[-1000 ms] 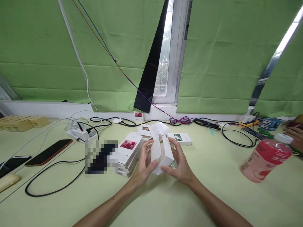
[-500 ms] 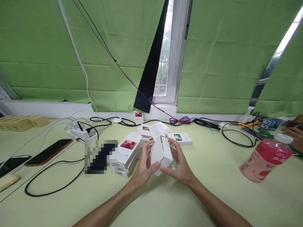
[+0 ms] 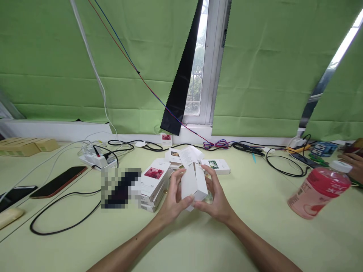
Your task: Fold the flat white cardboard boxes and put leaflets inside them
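A small white cardboard box (image 3: 193, 187) is held tilted between both hands above the table. My left hand (image 3: 175, 194) is closed on its left side, thumb on the front face. My right hand (image 3: 214, 196) grips the right side, with its thumb near the lower end. A gap shows along the box's upper part; what is inside cannot be made out. Just left of my left hand stands a stack of white boxes (image 3: 154, 179) with a red flower picture on top. Behind the held box lie a folded white paper (image 3: 190, 155) and a white box with a green picture (image 3: 221, 166).
A pink drink bottle (image 3: 317, 190) stands at the right, near another person's hand (image 3: 351, 162). Phones (image 3: 58, 182), a power strip (image 3: 98, 160) and a looped black cable (image 3: 42, 233) are on the left. More cables (image 3: 248, 148) run along the back. Yellow boxes (image 3: 25, 146) sit far left.
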Tool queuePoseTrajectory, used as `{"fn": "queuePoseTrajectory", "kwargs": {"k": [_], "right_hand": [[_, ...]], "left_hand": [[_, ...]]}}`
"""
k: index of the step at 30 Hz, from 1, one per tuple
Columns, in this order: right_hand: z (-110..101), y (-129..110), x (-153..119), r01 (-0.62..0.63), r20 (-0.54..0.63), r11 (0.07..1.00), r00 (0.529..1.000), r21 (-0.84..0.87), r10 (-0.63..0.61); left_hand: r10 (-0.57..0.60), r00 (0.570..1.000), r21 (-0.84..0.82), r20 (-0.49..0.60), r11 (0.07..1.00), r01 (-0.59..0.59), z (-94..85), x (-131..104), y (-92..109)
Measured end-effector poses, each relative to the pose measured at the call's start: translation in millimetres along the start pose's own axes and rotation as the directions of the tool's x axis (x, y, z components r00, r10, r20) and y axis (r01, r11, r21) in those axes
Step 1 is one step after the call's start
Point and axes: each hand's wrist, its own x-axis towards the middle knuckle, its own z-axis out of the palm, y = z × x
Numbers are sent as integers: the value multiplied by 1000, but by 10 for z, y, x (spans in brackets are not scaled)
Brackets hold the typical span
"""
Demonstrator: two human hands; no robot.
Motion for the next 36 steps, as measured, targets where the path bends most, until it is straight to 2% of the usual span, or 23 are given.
{"fn": "queuePoseTrajectory", "kwargs": {"k": [18, 36], "right_hand": [[14, 38, 6, -8, -3, 993, 1000, 118, 9], [56, 57, -12, -39, -16, 982, 999, 186, 42]], "left_hand": [[19, 998, -35, 53, 999, -17, 25, 4, 56], [48, 999, -86, 12, 995, -47, 74, -22, 66]]}}
